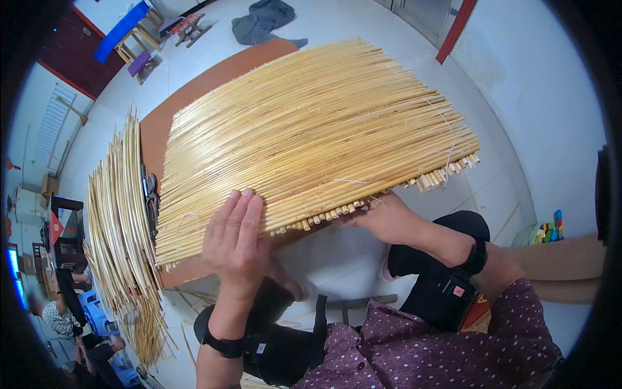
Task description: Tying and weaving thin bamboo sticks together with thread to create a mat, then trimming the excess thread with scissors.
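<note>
A wide mat of straw-coloured reed stalks (304, 123), bound with thin pale thread, covers most of a brown board (194, 91). Its near right edge, with the cut stalk ends, reaches past the board. My left hand (236, 240) lies on the near edge of the mat, fingers stretched out flat over the stalks. At that same edge, farther right, my right hand (389, 220) reaches in under the mat. The mat hides its fingers, so I cannot see whether they grip it.
Loose reed stalks (116, 214) lie in a long bundle left of the board, beside dark-handled hand tools (151, 194). Grey cloth (262, 23) lies on the tiled floor beyond. A blue-topped stand (123, 29) is far left; another person (61, 318) sits lower left. A white wall (538, 97) rises at right.
</note>
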{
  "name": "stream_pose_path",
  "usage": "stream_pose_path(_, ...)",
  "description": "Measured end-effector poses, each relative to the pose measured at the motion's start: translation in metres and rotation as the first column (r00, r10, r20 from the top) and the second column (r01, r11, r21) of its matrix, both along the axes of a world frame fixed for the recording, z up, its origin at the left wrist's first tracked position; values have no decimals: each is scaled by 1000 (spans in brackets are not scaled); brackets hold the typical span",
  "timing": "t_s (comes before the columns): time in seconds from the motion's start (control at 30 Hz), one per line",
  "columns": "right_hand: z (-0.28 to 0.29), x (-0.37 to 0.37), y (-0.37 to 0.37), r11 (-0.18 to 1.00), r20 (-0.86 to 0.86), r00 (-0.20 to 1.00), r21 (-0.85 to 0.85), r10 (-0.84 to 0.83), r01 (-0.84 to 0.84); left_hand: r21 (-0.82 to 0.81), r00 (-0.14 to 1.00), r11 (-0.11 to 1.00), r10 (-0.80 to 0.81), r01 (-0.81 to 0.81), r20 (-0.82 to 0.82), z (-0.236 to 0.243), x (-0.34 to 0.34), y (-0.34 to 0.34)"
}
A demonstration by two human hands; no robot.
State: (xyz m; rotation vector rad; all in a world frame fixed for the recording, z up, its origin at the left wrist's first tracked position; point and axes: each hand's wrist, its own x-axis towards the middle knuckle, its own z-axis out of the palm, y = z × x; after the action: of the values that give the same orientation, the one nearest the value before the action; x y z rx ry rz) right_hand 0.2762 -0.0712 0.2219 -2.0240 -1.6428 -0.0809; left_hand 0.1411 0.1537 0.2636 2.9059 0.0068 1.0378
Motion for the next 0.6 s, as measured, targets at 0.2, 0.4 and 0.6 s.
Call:
stream_pose_path(0.2,23,-15,10,978,-907,374,-209,-194,1,-33,999,999,-14,13,-45,-10,-6,5)
stream_pose_path(0.4,23,-18,13,974,-904,385,-221,-184,-53,-7,998,1000,-24,24,-61,-6,-15,4)
stream_pose_path(0.6,19,-19,16,978,-893,419,-202,-166,-42,-813,761,569,-469,-128,-448,-15,-57,-35)
